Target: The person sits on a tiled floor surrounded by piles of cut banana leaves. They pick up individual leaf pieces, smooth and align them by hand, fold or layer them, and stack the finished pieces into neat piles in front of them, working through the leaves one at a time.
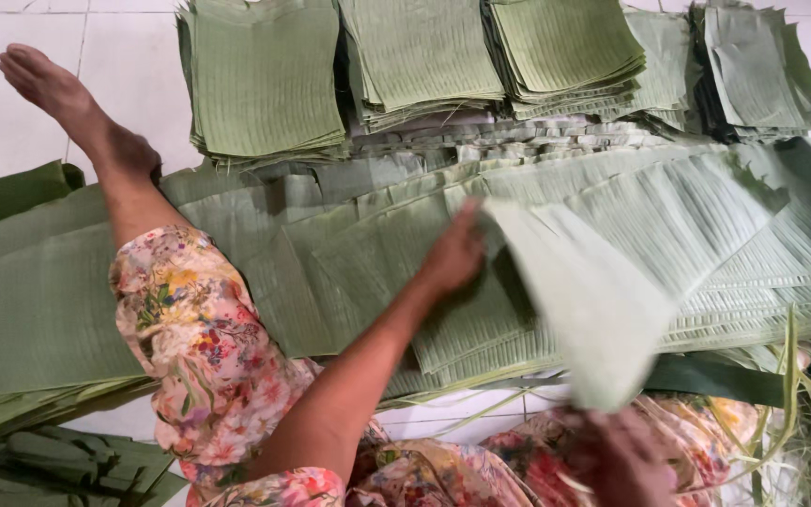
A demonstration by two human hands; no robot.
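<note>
Right hand [623, 460]: nearest the camera, blurred; grips the lower edge of a pale banana leaf piece [582, 300]; finger state cannot be told.
Left hand [452, 253]: fingers together, on the far end of that piece.
Leaf piece: lifted over long banana leaves [330, 263] spread on the floor.
Beyond: cut leaf stacks [265, 84] on white tiles [124, 56].

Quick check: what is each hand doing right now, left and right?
Left hand: gripping the upper edge of a pale leaf piece.
Right hand: blurred, at the same piece's lower end; grip unclear.
</note>
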